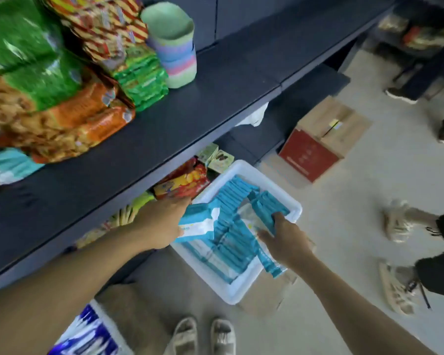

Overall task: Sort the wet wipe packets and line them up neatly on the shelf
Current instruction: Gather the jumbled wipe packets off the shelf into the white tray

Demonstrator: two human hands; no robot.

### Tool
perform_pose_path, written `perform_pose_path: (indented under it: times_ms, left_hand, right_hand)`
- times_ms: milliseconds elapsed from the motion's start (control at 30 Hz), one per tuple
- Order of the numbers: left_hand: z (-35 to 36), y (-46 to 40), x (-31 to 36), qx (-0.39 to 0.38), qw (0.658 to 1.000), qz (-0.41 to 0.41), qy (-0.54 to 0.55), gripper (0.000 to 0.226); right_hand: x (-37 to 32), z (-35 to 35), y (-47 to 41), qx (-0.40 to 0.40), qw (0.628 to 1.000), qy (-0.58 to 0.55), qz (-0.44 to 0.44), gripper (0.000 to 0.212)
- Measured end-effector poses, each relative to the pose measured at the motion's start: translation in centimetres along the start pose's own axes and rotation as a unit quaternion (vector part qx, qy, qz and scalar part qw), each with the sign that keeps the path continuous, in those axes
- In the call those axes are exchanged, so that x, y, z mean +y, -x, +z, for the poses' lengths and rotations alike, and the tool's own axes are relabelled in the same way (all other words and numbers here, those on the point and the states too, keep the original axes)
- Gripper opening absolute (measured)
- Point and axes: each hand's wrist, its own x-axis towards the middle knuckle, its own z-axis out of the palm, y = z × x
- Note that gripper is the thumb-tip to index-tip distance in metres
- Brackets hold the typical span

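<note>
Both hands are collecting stock: the left hand (164,221) grips one wet wipe packet (198,222), the right hand (283,240) clasps several in the white bin (244,172). Next, I judge, lifting them to the shelf (190,111).

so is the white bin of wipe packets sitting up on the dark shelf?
No, the white bin sits low, on a cardboard box on the floor, in front of and below the dark shelf.

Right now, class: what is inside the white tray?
The white tray holds rows of blue wet wipe packets. The left hand and right hand cover some; the tray's bottom is mostly hidden.
</note>
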Motion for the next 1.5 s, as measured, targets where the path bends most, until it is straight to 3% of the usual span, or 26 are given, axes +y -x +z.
perform_pose_path:
  times_ms: [200, 467, 533, 600, 733, 900, 1033, 1233, 1400, 1500]
  left_hand:
    - [9.3, -4.5, -1.2, -0.058, 0.994, 0.028, -0.084, 0.042]
    - [15.9, -9.7, -3.2, -0.077, 0.985, 0.053, -0.142, 0.049]
    - [17.1, -10.9, -3.5, -0.080, 0.983, 0.068, -0.152, 0.050]
    - [18.2, -11.8, -3.5, -0.092, 0.981, 0.083, -0.153, 0.050]
    - [20.1, -13.6, -2.9, -0.122, 0.972, 0.126, -0.159, 0.057]
    - [22.2, -15.9, -1.4, -0.180, 0.950, 0.166, -0.192, 0.060]
    - [24.2, -17.2, -0.9, -0.228, 0.940, 0.156, -0.201, 0.060]
    - [26.3, -16.8, -1.2, -0.155, 0.946, 0.140, -0.247, 0.065]
    - [23.4, -16.1, -2.2, -0.109, 0.973, 0.089, -0.181, 0.079]
    - [19.0, -15.0, -2.4, -0.093, 0.982, 0.083, -0.143, 0.066]
  right_hand:
    - [3.0, 12.3, -4.5, -0.084, 0.996, -0.012, -0.006, 0.030]
    - [4.4, 24.3, -9.2, -0.176, 0.984, 0.023, -0.005, 0.050]
    - [4.8, 26.0, -9.9, -0.179, 0.983, 0.033, 0.013, 0.052]
    - [5.1, 27.0, -10.5, -0.130, 0.990, 0.056, 0.026, 0.049]
    - [5.9, 27.4, -11.2, -0.039, 0.992, 0.118, 0.010, 0.047]
    - [7.7, 25.2, -11.5, -0.109, 0.993, 0.049, 0.009, 0.072]
    - [7.6, 23.6, -11.4, -0.124, 0.992, 0.020, -0.025, 0.071]
    - [6.3, 22.7, -12.0, -0.092, 0.995, -0.013, -0.039, 0.064]
    - [5.1, 20.6, -11.9, -0.089, 0.995, 0.007, -0.051, 0.066]
    - [3.8, 17.5, -11.2, -0.077, 0.995, 0.020, -0.066, 0.067]
